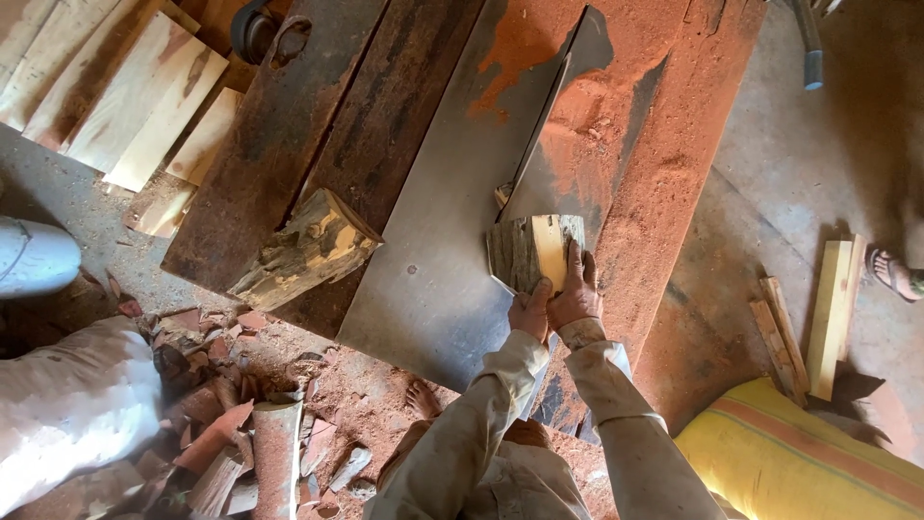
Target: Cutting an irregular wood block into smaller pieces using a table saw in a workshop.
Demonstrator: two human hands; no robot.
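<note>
A short wood block [532, 248], bark on its left half and pale cut wood on its right, stands on the grey metal saw table [433, 221] against the end of a long metal fence [549, 116]. My left hand [529, 313] grips the block's near lower edge. My right hand [576, 289] lies flat on its near right face, fingers spread upward. Both sleeves are dusty and pale. A small dark tooth of the blade [502, 195] shows just beyond the block.
A rough split log [306, 250] lies on the rusty plank to the left. Red sawdust [664, 144] covers the table's right side. Pale boards [135, 91] are stacked top left, offcuts [818, 318] on the floor right, scraps [221, 424] bottom left. Another person's sandalled foot [895, 274] is far right.
</note>
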